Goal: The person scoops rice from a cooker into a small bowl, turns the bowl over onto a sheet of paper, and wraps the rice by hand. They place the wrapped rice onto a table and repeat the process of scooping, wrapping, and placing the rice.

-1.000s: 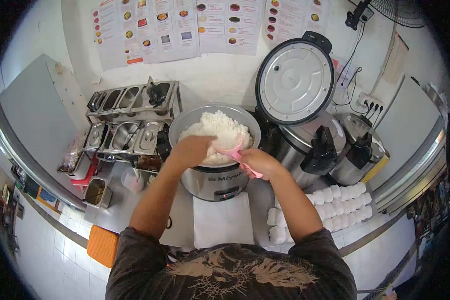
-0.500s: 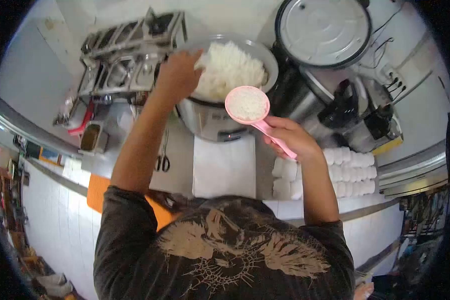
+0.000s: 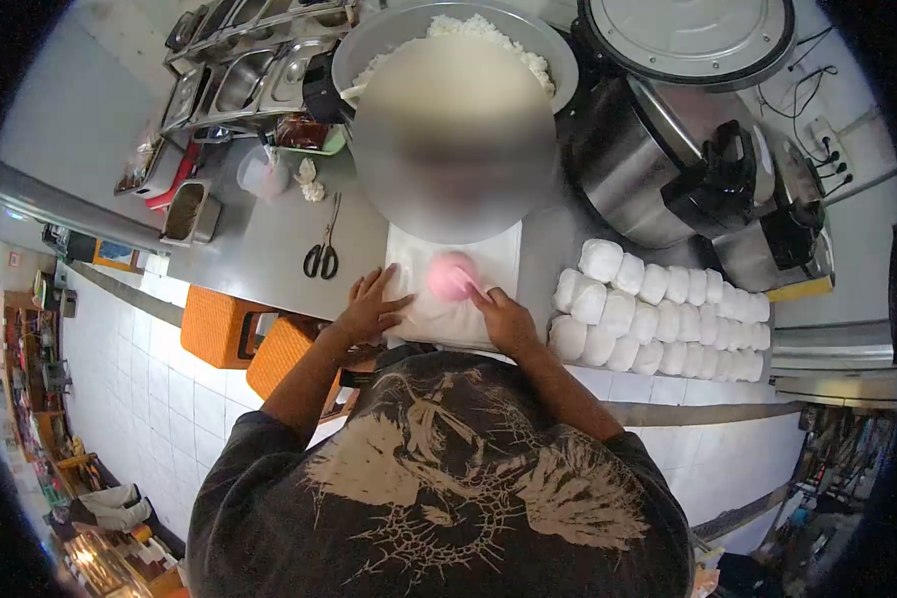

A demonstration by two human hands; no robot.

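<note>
A: Which way does the scoop point?

B: Bowl to the far left, handle to the near right. Its long axis runs on a slant across the paper, and the rounded pink back of the bowl faces up.

A: And where does it lie from the right hand?

B: Just off the fingertips, on the hand's far left side. The hand is closed narrow on the handle, with the bowl over the middle of the paper. I can't tell whether the whole rim touches the sheet.

A: What about the left hand?

B: Wide — its fingers are spread at the near left part of the paper, to the left of the bowl and apart from it. It holds nothing that I can see.

A: What else is about?

B: Scissors on the counter, beyond the left hand and to its left, blades toward the far side. White bundles sit in rows to the right of the right hand. At the far side stands a pot with rice in it — a blurred disc hides its front.
</note>
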